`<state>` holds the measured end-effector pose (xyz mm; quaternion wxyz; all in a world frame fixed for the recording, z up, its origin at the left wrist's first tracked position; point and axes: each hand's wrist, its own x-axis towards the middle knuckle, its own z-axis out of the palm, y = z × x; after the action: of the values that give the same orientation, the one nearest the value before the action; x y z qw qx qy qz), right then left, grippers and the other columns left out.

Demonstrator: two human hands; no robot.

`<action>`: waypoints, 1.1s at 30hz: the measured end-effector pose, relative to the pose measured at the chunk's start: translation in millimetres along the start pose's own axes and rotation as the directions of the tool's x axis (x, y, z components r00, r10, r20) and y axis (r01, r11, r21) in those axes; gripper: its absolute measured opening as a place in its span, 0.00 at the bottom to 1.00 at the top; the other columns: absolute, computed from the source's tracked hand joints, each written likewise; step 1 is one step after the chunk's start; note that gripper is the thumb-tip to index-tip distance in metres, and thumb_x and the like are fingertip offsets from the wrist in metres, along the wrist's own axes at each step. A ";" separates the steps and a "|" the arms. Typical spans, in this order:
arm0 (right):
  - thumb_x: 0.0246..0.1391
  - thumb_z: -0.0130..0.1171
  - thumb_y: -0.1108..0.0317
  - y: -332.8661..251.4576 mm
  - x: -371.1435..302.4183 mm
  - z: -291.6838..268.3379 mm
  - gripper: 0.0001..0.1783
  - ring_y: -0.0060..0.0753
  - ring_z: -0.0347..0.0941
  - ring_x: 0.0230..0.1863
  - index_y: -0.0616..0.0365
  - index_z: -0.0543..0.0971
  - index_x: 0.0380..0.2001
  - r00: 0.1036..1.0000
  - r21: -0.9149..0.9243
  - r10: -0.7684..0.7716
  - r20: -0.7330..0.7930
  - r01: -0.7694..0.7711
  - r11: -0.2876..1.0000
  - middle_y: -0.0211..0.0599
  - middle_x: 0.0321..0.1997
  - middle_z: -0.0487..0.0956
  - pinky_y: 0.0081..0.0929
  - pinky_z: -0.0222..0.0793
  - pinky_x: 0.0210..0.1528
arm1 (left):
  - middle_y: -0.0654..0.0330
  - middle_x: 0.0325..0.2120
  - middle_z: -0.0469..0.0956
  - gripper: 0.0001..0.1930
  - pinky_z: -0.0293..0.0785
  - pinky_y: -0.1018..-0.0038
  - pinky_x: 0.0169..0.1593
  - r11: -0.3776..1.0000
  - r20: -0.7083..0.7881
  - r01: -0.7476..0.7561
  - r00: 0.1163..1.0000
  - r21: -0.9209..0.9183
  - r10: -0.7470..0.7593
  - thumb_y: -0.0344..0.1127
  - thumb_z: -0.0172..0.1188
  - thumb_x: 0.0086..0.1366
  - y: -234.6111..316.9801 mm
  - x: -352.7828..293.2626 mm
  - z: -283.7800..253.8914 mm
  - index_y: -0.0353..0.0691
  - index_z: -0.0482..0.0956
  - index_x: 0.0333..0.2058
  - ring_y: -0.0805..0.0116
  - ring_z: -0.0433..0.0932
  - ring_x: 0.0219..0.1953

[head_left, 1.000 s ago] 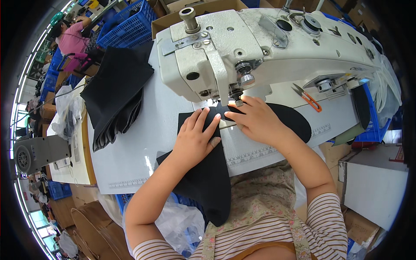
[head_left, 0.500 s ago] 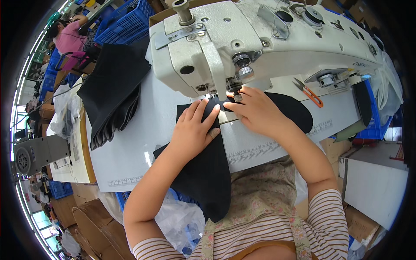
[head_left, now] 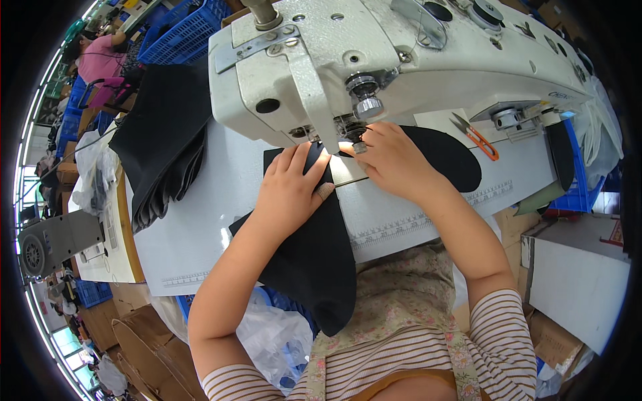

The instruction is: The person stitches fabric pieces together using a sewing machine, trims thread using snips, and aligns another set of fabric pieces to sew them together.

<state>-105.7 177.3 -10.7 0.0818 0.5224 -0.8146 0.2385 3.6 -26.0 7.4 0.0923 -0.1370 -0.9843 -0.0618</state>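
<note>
A long black fabric piece [head_left: 311, 267] lies under the needle area of a white sewing machine [head_left: 267, 83], its near end hanging over the table edge toward my lap. My left hand [head_left: 291, 184] rests on it, fingers spread flat, with a band round the thumb. Beside the presser area, my right hand [head_left: 396, 160] has its fingers bent and drawn together at the edge of a rounded black fabric part [head_left: 445, 157], which spreads out to the right. The machine head and my fingers hide where the fabric meets the needle.
Orange-handled thread snips [head_left: 476, 137] lie right of the fabric. A stack of black fabric pieces [head_left: 167, 134] sits at the left of the white table [head_left: 180, 240], which has printed rulers. Blue baskets [head_left: 184, 33] stand behind. A person in pink [head_left: 100, 60] sits far left.
The view has shifted a little, so the machine head appears further left and higher. Both hands stay at the needle area on the black fabric, slightly farther from me.
</note>
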 end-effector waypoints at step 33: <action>0.45 0.59 0.72 -15.7 -7.1 -24.8 0.15 0.41 0.69 0.54 0.53 0.77 0.40 0.987 -0.010 -0.021 -0.161 0.020 1.000 0.35 0.48 0.76 0.39 0.65 0.57 | 0.40 0.55 0.65 0.24 0.61 0.53 0.61 0.998 0.122 0.056 0.991 -0.026 -0.053 0.48 0.58 0.62 -1.6 -1.7 0.8 0.44 0.71 0.54 0.41 0.63 0.59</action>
<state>-91.5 189.5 13.0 0.1519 0.5094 -0.8009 0.2756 4.6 -27.9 6.1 0.0286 -0.1149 -0.9905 -0.0701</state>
